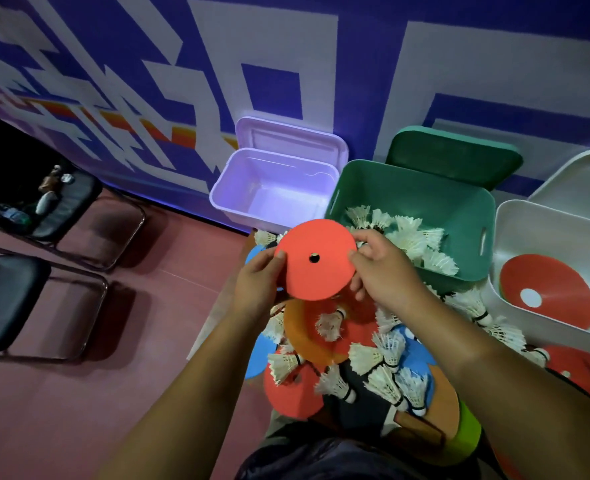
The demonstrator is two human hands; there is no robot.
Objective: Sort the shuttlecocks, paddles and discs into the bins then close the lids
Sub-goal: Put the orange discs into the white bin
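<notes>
- Both hands, left (257, 284) & right (387, 271), fingers pinching red disc (316, 259) edges, lifted above pile.
- Prob. headed right to white bin (504, 237), w/ discs inside.

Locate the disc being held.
Head view, centre: the disc is pinched between left hand and right hand, above the pile, before the purple bin.

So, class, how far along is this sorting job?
Partly done: shuttlecocks lie in the green bin and discs in the white bin; the purple bin looks empty. In hand: left hand and right hand hold a red disc. Left: the mixed pile of shuttlecocks, discs and paddles, and all three lids stand open.
</notes>
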